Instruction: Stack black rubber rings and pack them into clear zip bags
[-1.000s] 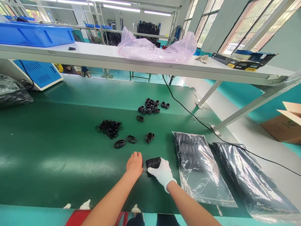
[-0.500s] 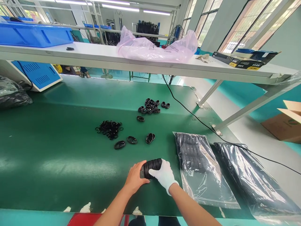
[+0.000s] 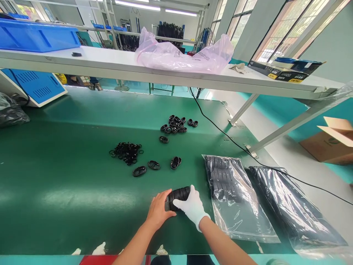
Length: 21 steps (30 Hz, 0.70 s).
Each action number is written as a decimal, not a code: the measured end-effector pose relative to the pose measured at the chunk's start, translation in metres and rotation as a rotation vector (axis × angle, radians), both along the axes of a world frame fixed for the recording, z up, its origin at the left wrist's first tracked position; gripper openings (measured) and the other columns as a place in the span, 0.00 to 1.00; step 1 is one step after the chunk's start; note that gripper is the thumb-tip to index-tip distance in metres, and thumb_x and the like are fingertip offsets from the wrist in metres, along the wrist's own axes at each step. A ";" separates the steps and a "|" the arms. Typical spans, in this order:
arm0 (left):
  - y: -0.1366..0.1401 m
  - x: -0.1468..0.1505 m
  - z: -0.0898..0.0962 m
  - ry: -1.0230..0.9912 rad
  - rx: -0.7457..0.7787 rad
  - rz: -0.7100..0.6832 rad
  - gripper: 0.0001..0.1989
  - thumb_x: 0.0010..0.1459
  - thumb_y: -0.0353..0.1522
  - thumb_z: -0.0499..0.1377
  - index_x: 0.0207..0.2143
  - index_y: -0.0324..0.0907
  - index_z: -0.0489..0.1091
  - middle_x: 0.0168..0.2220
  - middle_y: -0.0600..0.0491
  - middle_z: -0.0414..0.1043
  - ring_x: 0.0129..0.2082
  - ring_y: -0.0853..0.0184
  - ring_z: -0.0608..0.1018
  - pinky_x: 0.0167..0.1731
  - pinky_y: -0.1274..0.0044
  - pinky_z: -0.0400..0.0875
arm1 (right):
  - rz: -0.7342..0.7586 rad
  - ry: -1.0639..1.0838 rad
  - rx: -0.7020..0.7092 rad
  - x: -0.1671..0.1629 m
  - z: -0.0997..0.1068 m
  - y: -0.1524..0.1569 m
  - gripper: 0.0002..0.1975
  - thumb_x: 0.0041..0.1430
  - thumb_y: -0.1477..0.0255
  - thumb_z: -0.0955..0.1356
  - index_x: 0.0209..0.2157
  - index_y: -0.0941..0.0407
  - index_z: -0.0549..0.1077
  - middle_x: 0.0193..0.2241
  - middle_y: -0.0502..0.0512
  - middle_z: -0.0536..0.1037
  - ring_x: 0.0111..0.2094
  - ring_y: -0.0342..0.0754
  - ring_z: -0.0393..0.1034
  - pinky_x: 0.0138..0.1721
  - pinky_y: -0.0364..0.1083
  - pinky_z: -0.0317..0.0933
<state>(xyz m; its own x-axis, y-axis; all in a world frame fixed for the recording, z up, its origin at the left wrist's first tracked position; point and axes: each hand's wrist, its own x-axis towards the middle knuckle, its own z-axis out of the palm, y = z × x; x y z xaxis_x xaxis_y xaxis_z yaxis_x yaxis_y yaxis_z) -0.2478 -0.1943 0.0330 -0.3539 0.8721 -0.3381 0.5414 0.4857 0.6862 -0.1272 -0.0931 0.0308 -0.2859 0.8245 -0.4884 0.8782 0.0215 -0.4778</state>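
Observation:
Near the front of the green table lies a stack of thin black rings or discs [image 3: 179, 195], packed side by side in a row. My bare left hand [image 3: 160, 209] grips its left end, thumb below and fingers over the top. Around the right end closes my right hand [image 3: 191, 208], in a white glove, its thumb across the front. Beyond the hands are loose black oval ring pieces [image 3: 153, 165], one pair [image 3: 175, 162] leaning together. A heap of small black rings [image 3: 127, 151] sits to the left, and a cluster of black oval pieces [image 3: 174, 124] farther back.
Right of my hands lie a clear bag of stacked black parts [image 3: 226, 180] and a second filled bag [image 3: 292, 206]. A black cable [image 3: 220, 130] crosses the table. Above the far side runs a white shelf [image 3: 110, 66] with a blue bin [image 3: 38, 36] and pink plastic bag [image 3: 182, 55].
The view has shifted slightly. Both hands keep their hold on the black stack in nearly the same place; the pieces on the table look unchanged.

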 end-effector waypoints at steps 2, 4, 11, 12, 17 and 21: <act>-0.001 -0.001 -0.002 0.027 -0.014 -0.009 0.38 0.40 0.34 0.63 0.55 0.49 0.55 0.55 0.53 0.61 0.54 0.59 0.63 0.53 0.69 0.54 | 0.003 -0.018 0.036 -0.003 0.001 -0.006 0.55 0.34 0.58 0.69 0.60 0.65 0.40 0.53 0.68 0.58 0.53 0.60 0.57 0.50 0.52 0.55; -0.001 -0.001 -0.004 0.044 -0.021 -0.004 0.38 0.40 0.35 0.63 0.56 0.48 0.55 0.54 0.53 0.62 0.53 0.60 0.64 0.52 0.69 0.55 | 0.011 -0.032 0.072 -0.005 0.002 -0.011 0.56 0.33 0.59 0.70 0.60 0.64 0.39 0.52 0.68 0.58 0.53 0.61 0.56 0.50 0.53 0.54; -0.002 0.026 -0.016 0.074 0.009 0.214 0.35 0.42 0.34 0.61 0.55 0.45 0.56 0.49 0.51 0.66 0.49 0.60 0.67 0.47 0.70 0.61 | 0.171 -0.042 0.025 -0.007 0.012 0.007 0.58 0.28 0.62 0.71 0.60 0.65 0.42 0.51 0.66 0.59 0.51 0.58 0.58 0.50 0.50 0.55; -0.003 0.032 -0.020 0.093 0.022 0.273 0.35 0.42 0.34 0.60 0.55 0.45 0.56 0.48 0.51 0.67 0.49 0.60 0.68 0.47 0.70 0.61 | 0.221 -0.040 0.009 -0.007 0.015 0.011 0.58 0.27 0.63 0.71 0.60 0.64 0.42 0.51 0.65 0.59 0.52 0.58 0.58 0.50 0.50 0.54; -0.003 0.049 -0.031 0.148 0.148 0.365 0.33 0.41 0.32 0.61 0.53 0.46 0.58 0.52 0.52 0.64 0.50 0.59 0.67 0.48 0.68 0.61 | 0.322 -0.094 0.055 -0.003 0.027 0.020 0.58 0.28 0.63 0.71 0.60 0.63 0.41 0.49 0.65 0.62 0.50 0.59 0.59 0.48 0.52 0.54; -0.005 0.051 -0.025 0.108 0.142 0.383 0.34 0.39 0.31 0.62 0.52 0.46 0.58 0.53 0.51 0.63 0.50 0.59 0.68 0.49 0.66 0.60 | 0.391 -0.099 0.004 0.004 0.032 0.029 0.47 0.40 0.54 0.65 0.59 0.61 0.48 0.48 0.64 0.66 0.51 0.61 0.58 0.47 0.55 0.53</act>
<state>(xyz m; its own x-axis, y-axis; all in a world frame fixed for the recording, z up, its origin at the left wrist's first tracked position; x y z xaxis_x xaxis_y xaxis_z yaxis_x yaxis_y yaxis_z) -0.1971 -0.1994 0.0075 -0.6882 0.7061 -0.1668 0.4131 0.5704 0.7099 -0.1236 -0.0639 0.0632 -0.5299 0.6648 -0.5266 0.8454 0.3647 -0.3903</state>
